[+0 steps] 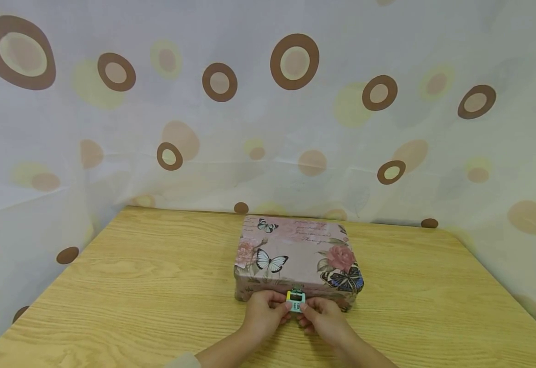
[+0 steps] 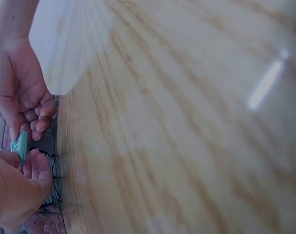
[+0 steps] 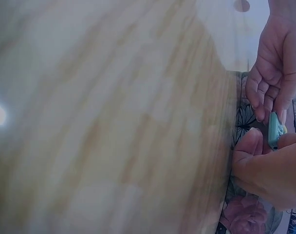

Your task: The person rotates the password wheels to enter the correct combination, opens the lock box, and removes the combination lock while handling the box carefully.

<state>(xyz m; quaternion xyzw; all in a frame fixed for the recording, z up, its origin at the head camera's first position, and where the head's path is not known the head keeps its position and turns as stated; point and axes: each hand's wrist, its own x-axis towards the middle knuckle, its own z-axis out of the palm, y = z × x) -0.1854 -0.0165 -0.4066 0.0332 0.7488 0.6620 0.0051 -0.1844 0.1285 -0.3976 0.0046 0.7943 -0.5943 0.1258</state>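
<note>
A pink tin box [image 1: 295,250] with butterflies and roses on its lid lies closed on the table. At its front clasp hangs a small teal padlock [image 1: 296,301] with a yellow edge and dials on its face. The left hand [image 1: 264,313] pinches the padlock's left side between thumb and finger; the right hand [image 1: 328,319] pinches its right side. In the left wrist view the padlock [image 2: 21,145] is seen edge-on between both hands. The right wrist view also shows the padlock [image 3: 274,129] held from both sides, with the other fingers loosely bent below it.
The wood-grain table [image 1: 157,276] extends on both sides of the box. Behind it and at both sides hangs a pale sheet [image 1: 249,117] with brown, pink and yellow circles. A light sleeve edge [image 1: 184,361] shows at the left forearm.
</note>
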